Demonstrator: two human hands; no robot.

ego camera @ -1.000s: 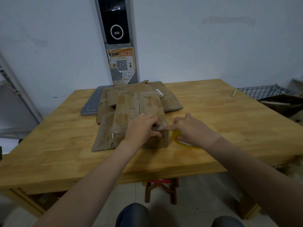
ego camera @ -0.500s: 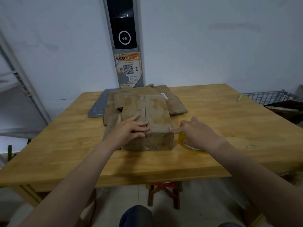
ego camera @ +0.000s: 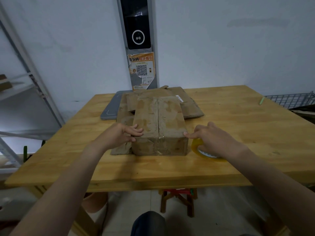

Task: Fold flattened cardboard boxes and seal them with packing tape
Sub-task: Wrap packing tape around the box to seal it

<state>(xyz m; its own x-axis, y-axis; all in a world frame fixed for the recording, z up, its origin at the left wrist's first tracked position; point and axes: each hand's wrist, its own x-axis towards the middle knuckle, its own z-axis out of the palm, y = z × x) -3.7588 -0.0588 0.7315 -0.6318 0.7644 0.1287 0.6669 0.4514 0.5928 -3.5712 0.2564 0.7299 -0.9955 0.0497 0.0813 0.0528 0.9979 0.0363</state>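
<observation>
The folded box sits near the front of the surface, before a pile of flat cardboard. It looks light, stiff though creased, and likely to slide unless steadied at its corners. The left hand lays straight fingers on the top left corner. The right hand curls round the tape roll, forefinger touching the right corner. The tape's free end cannot be made out.

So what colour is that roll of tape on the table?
Translucent yellowish amber. The tape roll shows best in the head view, under the right hand.
</observation>
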